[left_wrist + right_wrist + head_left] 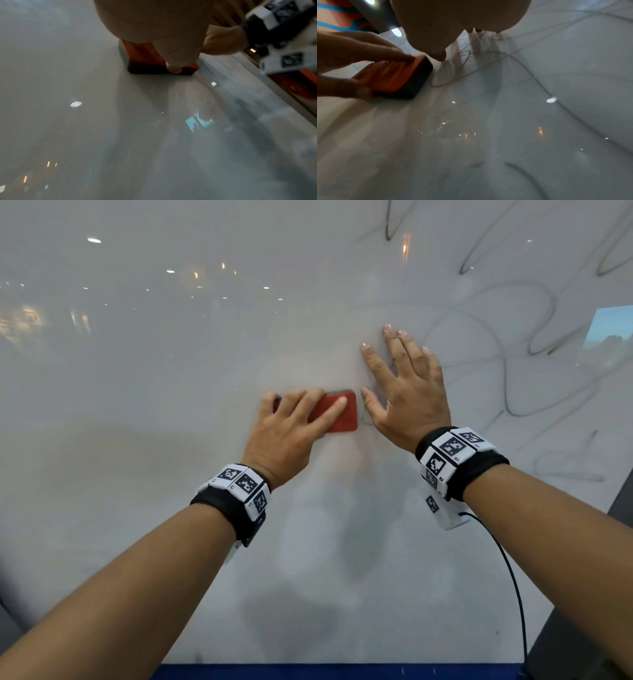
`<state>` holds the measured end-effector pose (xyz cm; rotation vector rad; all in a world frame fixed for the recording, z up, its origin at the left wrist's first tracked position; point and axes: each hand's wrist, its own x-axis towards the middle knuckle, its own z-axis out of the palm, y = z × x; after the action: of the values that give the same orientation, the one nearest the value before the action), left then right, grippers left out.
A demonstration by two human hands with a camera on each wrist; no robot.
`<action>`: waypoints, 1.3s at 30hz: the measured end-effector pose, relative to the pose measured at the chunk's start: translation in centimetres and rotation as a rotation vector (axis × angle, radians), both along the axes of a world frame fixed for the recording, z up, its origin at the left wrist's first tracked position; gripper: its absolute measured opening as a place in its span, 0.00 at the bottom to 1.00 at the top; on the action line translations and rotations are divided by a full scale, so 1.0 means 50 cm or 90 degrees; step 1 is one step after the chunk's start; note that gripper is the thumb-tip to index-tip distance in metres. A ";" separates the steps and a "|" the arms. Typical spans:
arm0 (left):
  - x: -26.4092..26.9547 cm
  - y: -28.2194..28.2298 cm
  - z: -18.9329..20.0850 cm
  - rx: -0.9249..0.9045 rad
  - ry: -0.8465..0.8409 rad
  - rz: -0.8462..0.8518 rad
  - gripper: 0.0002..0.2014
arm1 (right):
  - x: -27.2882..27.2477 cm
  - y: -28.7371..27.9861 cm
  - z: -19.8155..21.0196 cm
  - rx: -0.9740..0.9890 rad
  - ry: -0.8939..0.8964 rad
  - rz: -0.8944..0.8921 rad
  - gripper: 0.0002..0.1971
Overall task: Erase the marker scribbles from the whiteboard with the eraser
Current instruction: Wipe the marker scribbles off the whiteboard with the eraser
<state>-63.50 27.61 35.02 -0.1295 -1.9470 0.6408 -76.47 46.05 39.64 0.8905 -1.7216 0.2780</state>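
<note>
The glossy white whiteboard (144, 460) was seen wiped to a faint haze left of the red rectangular eraser with a dark felt base (339, 412). The eraser was held flat against the board by the left hand (291, 433), the fingers (334, 409) curled over its red back and the thumb (176, 65) hooked on its lower edge. It was judged light and fairly stiff, its felt likely to slide easily on the slick board, so a hold across the long sides with pressure from above was thought best. Just right of the eraser, the right hand (407, 392) was laid on the board with fingers (397, 350) straight and spread, gripping nothing, its thumb near the eraser's end. Further right of the eraser, looping grey marker scribbles (507, 364) were left unerased. Ceiling lights and a bright window were reflected in the board; a blue strip (335, 672) ran along its lower edge.
</note>
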 end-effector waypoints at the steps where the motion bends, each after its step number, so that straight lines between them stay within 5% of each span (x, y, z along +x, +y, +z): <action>1: -0.001 -0.004 0.000 -0.055 -0.035 -0.014 0.31 | -0.001 0.002 0.001 0.001 0.007 0.000 0.31; 4: 0.004 -0.026 0.021 -0.173 -0.108 -0.026 0.34 | -0.004 0.010 0.012 0.001 0.031 0.005 0.30; 10: 0.013 -0.018 0.066 0.031 0.050 0.026 0.28 | -0.011 0.027 0.054 -0.051 -0.002 0.024 0.31; 15: 0.014 -0.046 0.082 -0.145 -0.041 -0.013 0.27 | -0.018 0.022 0.046 -0.049 0.001 0.018 0.30; 20: 0.022 -0.046 0.123 0.123 0.112 0.023 0.30 | -0.024 0.022 0.046 -0.054 0.009 0.030 0.29; 24: 0.006 -0.049 0.099 -0.135 -0.035 -0.021 0.28 | -0.024 0.018 0.041 -0.072 0.021 0.037 0.30; 26: 0.012 -0.056 0.114 -0.169 -0.049 -0.013 0.25 | -0.025 0.017 0.039 -0.082 0.029 0.040 0.30; 32: 0.019 -0.054 0.177 0.159 0.159 0.028 0.28 | -0.027 0.016 0.039 -0.091 0.023 0.055 0.29; 36: -0.009 -0.032 0.131 -0.106 0.003 -0.011 0.25 | -0.026 0.014 0.038 -0.095 0.020 0.051 0.30; 39: -0.005 -0.028 0.131 -0.174 -0.056 -0.020 0.23 | -0.025 0.013 0.036 -0.096 0.022 0.055 0.30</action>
<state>-63.76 26.19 41.56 -0.3624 -1.9285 0.8923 -77.73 46.71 41.43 0.8547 -1.6094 0.4414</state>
